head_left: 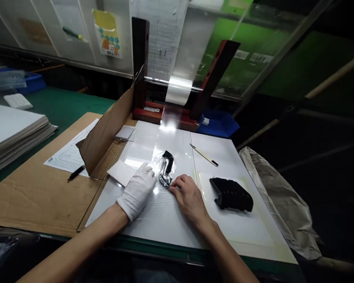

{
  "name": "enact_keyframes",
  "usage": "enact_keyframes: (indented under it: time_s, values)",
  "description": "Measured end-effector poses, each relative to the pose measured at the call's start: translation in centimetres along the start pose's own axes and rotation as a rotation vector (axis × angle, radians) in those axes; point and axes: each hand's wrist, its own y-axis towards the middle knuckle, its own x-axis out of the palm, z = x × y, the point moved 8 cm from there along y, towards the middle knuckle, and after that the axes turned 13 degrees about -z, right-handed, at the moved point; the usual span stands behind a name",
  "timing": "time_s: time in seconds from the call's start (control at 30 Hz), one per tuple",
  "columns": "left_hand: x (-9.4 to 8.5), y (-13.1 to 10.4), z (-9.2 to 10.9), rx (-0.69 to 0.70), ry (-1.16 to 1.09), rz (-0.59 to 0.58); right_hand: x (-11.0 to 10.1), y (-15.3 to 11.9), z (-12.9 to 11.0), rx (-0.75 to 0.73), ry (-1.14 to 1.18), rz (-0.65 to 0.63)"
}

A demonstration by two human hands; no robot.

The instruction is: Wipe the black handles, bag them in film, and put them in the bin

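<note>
A black curved part (168, 161) with a shiny, film-covered lower end lies on the white work surface (177, 220), on clear plastic film (156, 208). My left hand (138, 191), in a white glove, rests on the film just left of the part, its fingers bent; whether it grips the film is unclear. Bare, my right hand (188, 195) pinches at the lower end of the shiny section with thumb and forefinger. A white pad (120, 173) lies beside the glove. To the right sits a black ribbed part (232, 195), touched by neither hand.
Behind the part, a film roll (179, 90) hangs between dark red uprights. A knife (204, 155) lies at the right, near a blue bin (218, 123). Upright cardboard (107, 127), a black pen (76, 173) and stacked white sheets (13, 131) are at the left.
</note>
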Motion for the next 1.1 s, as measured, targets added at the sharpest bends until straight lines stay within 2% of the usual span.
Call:
enact_keyframes:
  time_s: [0.1, 0.23, 0.3, 0.37, 0.47, 0.57, 0.63, 0.73, 0.97, 1.03, 1.1]
  values:
    - [-0.2, -1.7, 0.9, 0.062, 0.040, -0.056, 0.5, -1.6, -0.7, -0.061, 0.005, 0.000]
    - [0.0, -5.0, 2.4, 0.158, 0.016, -0.149, 1.8, -5.2, -1.2, -0.133, 0.048, -0.003]
    - [-0.5, -5.2, 2.6, 0.150, -0.038, -0.162, 2.5, -6.4, -1.0, -0.155, 0.072, 0.009]
    - [-1.2, -3.7, 2.4, 0.106, -0.097, -0.140, 2.9, -6.9, -0.6, -0.168, 0.088, 0.018]
    - [-1.9, 0.7, 1.8, 0.069, -0.149, -0.113, 3.1, -6.8, -0.3, -0.193, 0.097, 0.012]
    - [-1.2, 5.1, 1.4, 0.113, -0.139, -0.180, 2.9, -6.7, -0.3, -0.219, 0.098, 0.013]
    - [-0.5, 6.8, 1.0, 0.141, -0.117, -0.240, 2.8, -6.7, -0.4, -0.227, 0.098, 0.014]
    - [0.0, 7.6, 0.7, 0.153, -0.090, -0.286, 2.8, -6.6, -0.3, -0.225, 0.103, 0.013]
    - [-0.7, 6.7, 0.9, 0.168, -0.107, -0.313, 2.8, -6.6, -0.5, -0.168, 0.101, -0.033]
    - [-0.8, 6.3, 0.7, 0.178, -0.122, -0.313, 1.9, -6.5, -0.8, -0.149, 0.106, -0.088]
    - [-0.5, 6.0, 0.6, 0.200, -0.132, -0.317, -0.2, -5.6, -0.4, -0.116, 0.104, -0.127]
